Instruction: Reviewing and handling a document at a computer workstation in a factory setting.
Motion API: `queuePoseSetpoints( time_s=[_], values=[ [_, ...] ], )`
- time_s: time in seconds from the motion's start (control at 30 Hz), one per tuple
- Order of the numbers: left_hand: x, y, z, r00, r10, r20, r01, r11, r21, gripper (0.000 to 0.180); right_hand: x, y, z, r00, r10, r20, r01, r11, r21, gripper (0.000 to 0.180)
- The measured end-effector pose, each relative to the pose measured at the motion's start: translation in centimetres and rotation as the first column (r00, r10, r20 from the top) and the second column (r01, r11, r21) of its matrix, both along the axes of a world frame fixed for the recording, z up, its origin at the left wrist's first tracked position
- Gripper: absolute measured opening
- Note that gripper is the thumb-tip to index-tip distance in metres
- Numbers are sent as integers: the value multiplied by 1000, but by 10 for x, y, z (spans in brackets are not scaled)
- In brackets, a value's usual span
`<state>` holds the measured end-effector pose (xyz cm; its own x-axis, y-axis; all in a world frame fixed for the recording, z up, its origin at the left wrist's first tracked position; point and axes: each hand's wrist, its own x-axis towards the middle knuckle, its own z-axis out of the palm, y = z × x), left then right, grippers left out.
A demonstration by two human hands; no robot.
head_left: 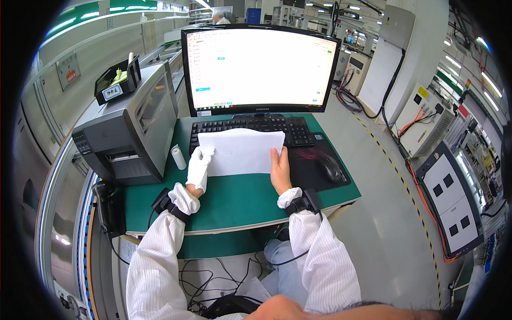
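Observation:
A white sheaf of paper is held up by its two sides above the green tabletop, tilted toward me. My left hand, in a white glove, grips its left edge. At the right edge my bare right hand closes on it, thumb on the front face. Whether it is one sheet or several I cannot tell. The paper hides the near middle of the black keyboard. Beside my left hand stands a small white bottle.
A lit monitor stands behind the keyboard. Left is a grey label printer with a black bin on top; a handheld scanner hangs at the table's left edge. The mouse lies on a black pad. Cables tangle below.

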<state>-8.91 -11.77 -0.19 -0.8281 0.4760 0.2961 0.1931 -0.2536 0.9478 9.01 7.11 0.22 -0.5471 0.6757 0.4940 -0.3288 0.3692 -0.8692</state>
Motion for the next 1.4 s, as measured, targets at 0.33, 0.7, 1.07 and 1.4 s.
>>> queuePoseSetpoints(
  time_s=[0.33, 0.7, 1.07, 1.4],
  values=[
    [3, 5, -2, 999, -7, -36, 11, 995, 101, 24, -1, 3, -3, 998, -13, -65, 15, 999, 33, 42],
    [7, 5, 8, 998, 31, -57, -30, 999, 18, 38, 0, -3, 5, 995, 11, -101, -11, 1000, 2, 53],
    [9, 8, 3, 999, 0, 35, 2, 999, -34, 36, 6, -2, 12, 986, 127, -109, -146, 973, -181, 43],
    [5, 11, -13, 985, -53, -167, 61, 997, 44, 19, 16, 4, 10, 970, 241, 35, -219, 927, -304, 43]
  ],
)
